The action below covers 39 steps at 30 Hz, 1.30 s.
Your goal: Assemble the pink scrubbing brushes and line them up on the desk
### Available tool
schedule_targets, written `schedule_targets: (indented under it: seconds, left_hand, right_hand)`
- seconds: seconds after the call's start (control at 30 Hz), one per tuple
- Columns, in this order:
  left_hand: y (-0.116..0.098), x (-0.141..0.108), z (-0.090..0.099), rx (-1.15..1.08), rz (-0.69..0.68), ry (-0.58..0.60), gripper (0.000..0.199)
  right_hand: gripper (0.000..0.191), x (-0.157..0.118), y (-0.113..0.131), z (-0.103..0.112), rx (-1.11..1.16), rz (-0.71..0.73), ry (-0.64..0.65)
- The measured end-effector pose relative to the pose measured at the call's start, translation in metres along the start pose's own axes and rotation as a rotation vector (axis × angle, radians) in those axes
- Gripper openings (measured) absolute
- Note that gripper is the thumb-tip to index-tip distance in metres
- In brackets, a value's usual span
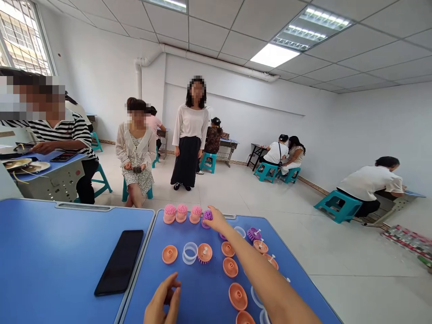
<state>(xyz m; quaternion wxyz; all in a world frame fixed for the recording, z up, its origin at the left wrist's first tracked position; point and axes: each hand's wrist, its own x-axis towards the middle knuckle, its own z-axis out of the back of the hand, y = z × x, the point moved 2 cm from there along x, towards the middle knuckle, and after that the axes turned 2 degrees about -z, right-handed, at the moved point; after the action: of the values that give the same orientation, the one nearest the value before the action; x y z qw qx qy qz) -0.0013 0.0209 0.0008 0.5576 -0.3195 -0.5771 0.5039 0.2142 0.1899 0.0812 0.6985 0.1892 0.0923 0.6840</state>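
My right hand (216, 219) reaches across a blue desktop (199, 288) to a purple bristled silicone head (207, 216) and appears to grip it. Beside that head stand several pink bristled heads (180, 213) in a row along the far edge. Orange round bases (230, 267) and clear plastic rings (190, 253) lie spread over the desk, with a bristled orange piece (204, 253) among them. My left hand (162, 300) sits at the near edge with its fingers curled, close to an orange base (169, 254). Nothing shows between those fingers.
A black smartphone (119, 263) lies on the adjoining blue desk (50, 252). A person at the left works at a desk holding round dishes (23, 165). Other people (190, 130) sit or stand across the tiled floor, among teal stools (338, 206).
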Motion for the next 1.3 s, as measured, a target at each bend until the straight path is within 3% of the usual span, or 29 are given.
schedule_targets:
  seconds: [0.13, 0.3, 0.37, 0.47, 0.53, 0.73, 0.9, 1.1, 1.2, 1.3]
  left_hand:
    - [-0.004, 0.005, 0.006, 0.118, -0.035, 0.106, 0.030]
    - [-0.016, 0.031, 0.010, 0.454, -0.325, 0.140, 0.025]
    - [-0.025, 0.046, 0.004, 0.641, -0.411, 0.190, 0.031]
    - [-0.037, 0.068, -0.014, 0.822, -0.390, 0.371, 0.047]
    - [-0.041, 0.079, -0.026, 0.849, -0.367, 0.420, 0.051]
    - [-0.035, 0.091, -0.050, 0.834, -0.325, 0.526, 0.041]
    - [-0.040, 0.081, -0.045, 0.718, -0.310, 0.561, 0.045]
    - [-0.050, 0.063, -0.029, 0.581, -0.283, 0.574, 0.046]
    - [-0.055, 0.054, -0.017, 0.515, -0.214, 0.555, 0.038]
    - [-0.060, 0.045, -0.004, 0.291, -0.107, 0.538, 0.034]
  right_hand:
    - [0.032, -0.020, 0.004, 0.011, 0.012, 0.024, 0.006]
    - [0.025, -0.075, 0.010, 0.019, 0.041, 0.072, 0.177]
    - [0.044, -0.093, 0.011, 0.015, 0.057, 0.074, 0.271]
    - [0.075, -0.106, 0.014, 0.006, 0.081, 0.044, 0.336]
    - [0.074, -0.108, 0.018, -0.001, 0.100, 0.025, 0.334]
    - [0.027, -0.111, 0.030, -0.007, 0.157, 0.032, 0.230]
    - [0.044, -0.124, 0.031, 0.008, 0.224, 0.103, 0.141]
    - [0.059, -0.146, 0.034, 0.029, 0.280, 0.174, 0.169]
    - [0.058, -0.155, 0.035, 0.037, 0.286, 0.113, 0.180]
    - [0.050, -0.166, 0.037, 0.042, 0.327, 0.087, 0.216]
